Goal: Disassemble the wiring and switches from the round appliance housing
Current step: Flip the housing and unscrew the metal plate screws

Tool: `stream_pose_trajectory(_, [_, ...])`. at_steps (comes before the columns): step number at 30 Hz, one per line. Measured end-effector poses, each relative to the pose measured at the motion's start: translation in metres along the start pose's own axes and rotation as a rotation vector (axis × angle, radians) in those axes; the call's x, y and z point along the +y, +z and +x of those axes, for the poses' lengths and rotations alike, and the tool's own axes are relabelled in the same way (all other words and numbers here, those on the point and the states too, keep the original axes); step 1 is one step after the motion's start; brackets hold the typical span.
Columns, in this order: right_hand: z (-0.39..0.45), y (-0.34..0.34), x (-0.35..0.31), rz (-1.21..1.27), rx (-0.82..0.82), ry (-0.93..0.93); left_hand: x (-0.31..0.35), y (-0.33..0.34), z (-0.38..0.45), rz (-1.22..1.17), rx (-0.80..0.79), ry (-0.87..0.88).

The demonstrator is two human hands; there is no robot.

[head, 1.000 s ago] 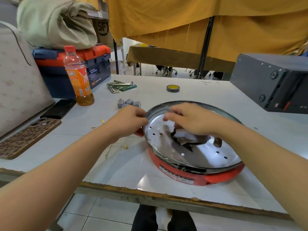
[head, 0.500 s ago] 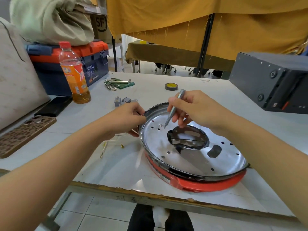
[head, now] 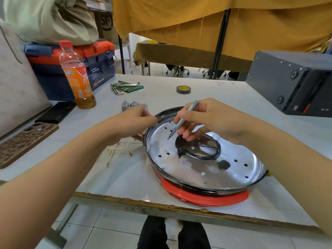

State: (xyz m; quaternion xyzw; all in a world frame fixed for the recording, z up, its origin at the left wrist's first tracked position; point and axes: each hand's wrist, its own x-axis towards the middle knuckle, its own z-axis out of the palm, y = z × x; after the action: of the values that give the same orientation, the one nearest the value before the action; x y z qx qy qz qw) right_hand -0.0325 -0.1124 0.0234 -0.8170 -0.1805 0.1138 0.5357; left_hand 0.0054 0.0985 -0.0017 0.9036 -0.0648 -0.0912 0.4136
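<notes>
Flanking the housing (head: 203, 169): bottle (head: 77, 76), toolbox (head: 97, 60), tape (head: 183, 89); hands apart, right hand (head: 212, 119) pinching screwdriver (head: 183, 119).

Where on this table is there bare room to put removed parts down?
Bare tabletop lies between the tape roll and the black box, and along the near edge left of the housing. Crowded: the left side, with bottle, phones, keys and loose wires.
</notes>
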Motion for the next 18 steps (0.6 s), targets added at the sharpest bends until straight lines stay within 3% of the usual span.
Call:
stream_pose_trajectory(4, [0.002,0.0,0.0,0.009,0.002,0.008,0.0,-0.006,-0.005,0.024,-0.124,-0.039])
stream_pose_trajectory(12, [0.002,0.005,-0.001,0.038,-0.043,-0.002,0.004,0.011,0.004,-0.216,0.188,0.039])
stream_pose_trajectory(18, [0.007,0.006,-0.003,0.036,-0.064,0.008,0.002,0.01,-0.004,-0.343,-0.004,-0.001])
